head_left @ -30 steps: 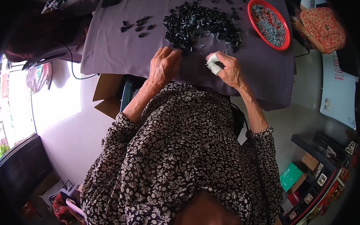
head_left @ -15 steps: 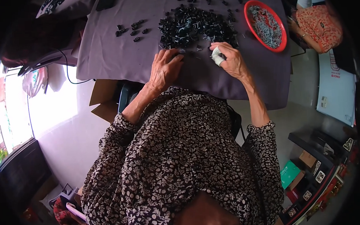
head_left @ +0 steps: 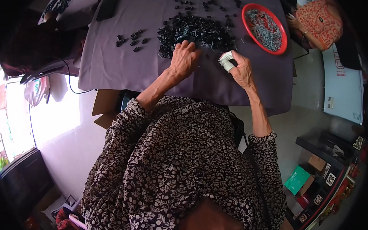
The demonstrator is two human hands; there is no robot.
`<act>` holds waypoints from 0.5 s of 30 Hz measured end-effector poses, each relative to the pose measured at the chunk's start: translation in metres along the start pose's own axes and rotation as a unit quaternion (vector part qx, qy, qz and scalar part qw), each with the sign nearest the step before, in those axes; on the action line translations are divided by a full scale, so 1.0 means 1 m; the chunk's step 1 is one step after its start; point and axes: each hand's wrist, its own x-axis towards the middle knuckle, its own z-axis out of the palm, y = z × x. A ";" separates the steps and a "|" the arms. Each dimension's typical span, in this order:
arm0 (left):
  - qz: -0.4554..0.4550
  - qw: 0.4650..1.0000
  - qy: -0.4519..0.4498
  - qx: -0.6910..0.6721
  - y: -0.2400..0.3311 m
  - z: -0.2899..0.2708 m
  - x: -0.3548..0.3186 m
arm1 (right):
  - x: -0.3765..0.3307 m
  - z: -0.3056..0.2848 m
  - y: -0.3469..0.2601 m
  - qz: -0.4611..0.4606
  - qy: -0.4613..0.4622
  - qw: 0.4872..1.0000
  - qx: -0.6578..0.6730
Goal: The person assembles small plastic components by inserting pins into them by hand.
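Observation:
A heap of small black plastic parts [head_left: 201, 27], mixed with thin grey pieces, lies on the cloth-covered table. My left hand [head_left: 183, 60] is at the heap's near edge, back up and fingers bent down. Its fingertips are hidden and its thumb side is smeared by motion. To the right, apart from the heap, my right hand [head_left: 242, 72] has its thumb and forefinger curled together in a pinch. White wrapping [head_left: 227, 61] covers part of its fingers. Something tiny and dark shows at the fingertips, too small to name.
A red oval tray [head_left: 246, 27] of thin grey pieces stands at the right. Several loose black parts [head_left: 136, 41] lie left of the heap. A dark flat object [head_left: 107, 7] rests at the far left. Another person's arm [head_left: 309, 33] is beyond the table's right edge.
My left hand has moved right and up to the heap's edge. My right hand has shifted slightly right and down, still pinched. The whole view has shifted slightly.

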 end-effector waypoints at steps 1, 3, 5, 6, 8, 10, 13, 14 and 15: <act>0.006 1.000 -0.021 0.000 -0.004 0.003 0.001 | 0.001 0.000 -0.001 0.002 0.003 1.000 0.013; 0.021 0.999 -0.025 -0.009 -0.006 0.002 0.001 | 0.003 -0.001 0.002 0.007 0.000 0.999 0.046; 0.025 1.000 -0.009 -0.009 -0.008 0.003 0.002 | 0.009 -0.001 -0.002 0.031 -0.003 0.997 0.073; 0.027 1.000 0.006 -0.008 -0.009 0.003 0.001 | 0.013 0.001 -0.004 0.055 -0.006 0.993 0.100; 0.034 0.999 0.005 -0.007 -0.008 0.003 0.000 | 0.020 0.004 -0.001 0.047 -0.010 0.996 0.079; 0.041 0.999 0.004 -0.006 -0.008 0.002 0.000 | 0.027 0.009 -0.002 0.019 -0.019 0.996 0.086; -0.006 0.995 0.015 -0.103 -0.009 -0.008 0.004 | 0.033 0.010 -0.008 0.041 -0.021 0.993 0.113; -0.155 0.940 -0.018 -0.303 -0.002 -0.022 0.009 | 0.032 0.009 -0.010 0.043 -0.017 0.989 0.140; -0.295 0.823 -0.048 -0.483 0.003 -0.032 0.011 | 0.032 0.008 -0.015 0.044 -0.020 0.989 0.138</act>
